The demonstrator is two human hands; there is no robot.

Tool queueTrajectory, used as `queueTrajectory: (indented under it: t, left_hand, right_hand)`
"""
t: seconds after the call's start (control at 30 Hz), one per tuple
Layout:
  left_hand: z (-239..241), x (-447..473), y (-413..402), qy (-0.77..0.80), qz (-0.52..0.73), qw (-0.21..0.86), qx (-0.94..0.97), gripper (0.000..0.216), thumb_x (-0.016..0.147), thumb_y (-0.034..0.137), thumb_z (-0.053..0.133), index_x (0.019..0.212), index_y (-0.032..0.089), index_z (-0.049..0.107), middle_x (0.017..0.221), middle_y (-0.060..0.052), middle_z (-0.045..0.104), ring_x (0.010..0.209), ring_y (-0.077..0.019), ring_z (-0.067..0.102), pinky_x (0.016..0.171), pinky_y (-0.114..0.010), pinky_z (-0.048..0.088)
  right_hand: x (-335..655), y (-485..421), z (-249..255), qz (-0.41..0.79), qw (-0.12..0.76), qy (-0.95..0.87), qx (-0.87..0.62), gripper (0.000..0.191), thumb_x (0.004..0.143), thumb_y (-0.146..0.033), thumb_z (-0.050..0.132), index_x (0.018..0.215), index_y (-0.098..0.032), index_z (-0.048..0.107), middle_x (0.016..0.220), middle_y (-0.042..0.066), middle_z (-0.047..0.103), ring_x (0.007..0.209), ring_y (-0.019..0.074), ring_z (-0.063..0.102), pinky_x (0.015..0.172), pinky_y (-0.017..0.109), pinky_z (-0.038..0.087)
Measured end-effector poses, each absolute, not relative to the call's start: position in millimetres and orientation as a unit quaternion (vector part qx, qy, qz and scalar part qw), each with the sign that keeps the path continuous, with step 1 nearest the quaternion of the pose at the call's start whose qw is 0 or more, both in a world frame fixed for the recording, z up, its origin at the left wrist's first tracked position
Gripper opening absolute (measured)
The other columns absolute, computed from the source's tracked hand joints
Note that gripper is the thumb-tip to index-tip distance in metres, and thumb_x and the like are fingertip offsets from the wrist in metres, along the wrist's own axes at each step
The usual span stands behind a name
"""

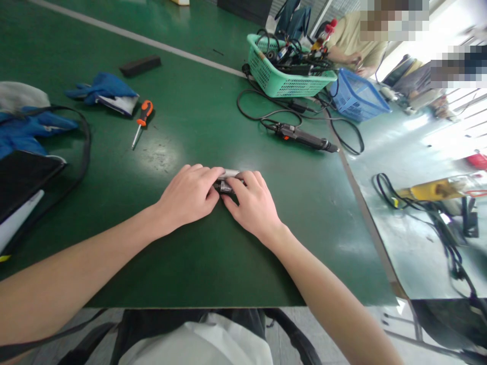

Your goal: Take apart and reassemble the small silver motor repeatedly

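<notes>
Both my hands rest on the green table [213, 253], meeting at its middle. My left hand [188, 195] has its fingers curled over a small dark and silver part [227, 177]. My right hand [253, 205] pinches the same part from the right side. Most of the part is hidden under my fingers, and only a pale end and a dark bit show between them.
An orange-handled screwdriver [141, 120] and blue gloves [102, 90] lie at the far left. A corded electric screwdriver [304, 137] lies at the far right, before a green basket [287, 71] and a blue basket [355, 96]. Another person [355, 43] sits behind them. A black cable [81, 152] loops at left.
</notes>
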State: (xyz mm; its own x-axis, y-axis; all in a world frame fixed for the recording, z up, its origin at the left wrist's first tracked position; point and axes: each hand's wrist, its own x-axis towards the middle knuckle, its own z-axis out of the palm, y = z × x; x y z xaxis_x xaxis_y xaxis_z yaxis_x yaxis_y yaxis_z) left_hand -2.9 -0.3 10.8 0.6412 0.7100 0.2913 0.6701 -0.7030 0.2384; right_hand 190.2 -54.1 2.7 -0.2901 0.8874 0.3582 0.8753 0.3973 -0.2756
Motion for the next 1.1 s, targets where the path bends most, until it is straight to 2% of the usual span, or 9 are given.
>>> queueTrajectory:
  t: [0.2, 0.33, 0.57, 0.83, 1.1]
  left_hand:
    - [8, -4, 1, 0.379, 0.185, 0.058, 0.905, 0.038, 0.091, 0.013, 0.046, 0.125, 0.016, 0.062, 0.102, -0.008, 0.074, 0.094, -0.0278, 0.065, 0.082, -0.041, 0.047]
    - [7, -2, 1, 0.377, 0.192, 0.060, 0.904, 0.037, 0.092, 0.013, 0.046, 0.125, 0.016, 0.062, 0.103, -0.009, 0.074, 0.095, -0.0269, 0.066, 0.083, -0.040, 0.047]
    - [8, -2, 0, 0.382, 0.184, 0.067, 0.903, 0.039, 0.091, 0.016, 0.047, 0.128, 0.013, 0.057, 0.091, -0.008, 0.070, 0.081, -0.0234, 0.064, 0.079, -0.038, 0.047]
    - [8, -2, -5, 0.276, 0.139, 0.083, 0.947, 0.013, 0.088, 0.023, 0.055, 0.095, 0.017, 0.064, 0.088, -0.008, 0.069, 0.088, -0.0248, 0.064, 0.077, -0.039, 0.044]
    - [8, -2, -4, 0.238, 0.137, 0.094, 0.957, 0.011, 0.092, 0.022, 0.055, 0.090, 0.017, 0.065, 0.083, -0.007, 0.066, 0.082, -0.0219, 0.061, 0.077, -0.036, 0.045]
  right_hand:
    - [199, -58, 15, 0.055, 0.202, -0.810, -0.547, 0.016, 0.098, -0.023, 0.060, 0.111, -0.018, 0.069, 0.108, 0.014, 0.060, 0.104, 0.0314, 0.053, 0.092, 0.048, 0.053]
    - [210, -69, 19, 0.096, 0.203, -0.809, -0.544, 0.015, 0.096, -0.023, 0.065, 0.110, -0.022, 0.068, 0.108, 0.011, 0.063, 0.104, 0.0302, 0.056, 0.092, 0.047, 0.054]
    - [214, -77, 7, 0.133, 0.252, -0.794, -0.537, 0.019, 0.094, -0.019, 0.065, 0.112, -0.024, 0.064, 0.106, 0.007, 0.066, 0.103, 0.0272, 0.058, 0.091, 0.043, 0.053]
    - [214, -78, 8, 0.138, 0.255, -0.796, -0.530, 0.018, 0.095, -0.019, 0.064, 0.112, -0.023, 0.064, 0.106, 0.008, 0.066, 0.103, 0.0271, 0.059, 0.092, 0.042, 0.054]
    - [211, -79, 11, 0.142, 0.254, -0.801, -0.524, 0.017, 0.093, -0.018, 0.063, 0.109, -0.023, 0.064, 0.105, 0.009, 0.066, 0.101, 0.0272, 0.059, 0.090, 0.043, 0.054]
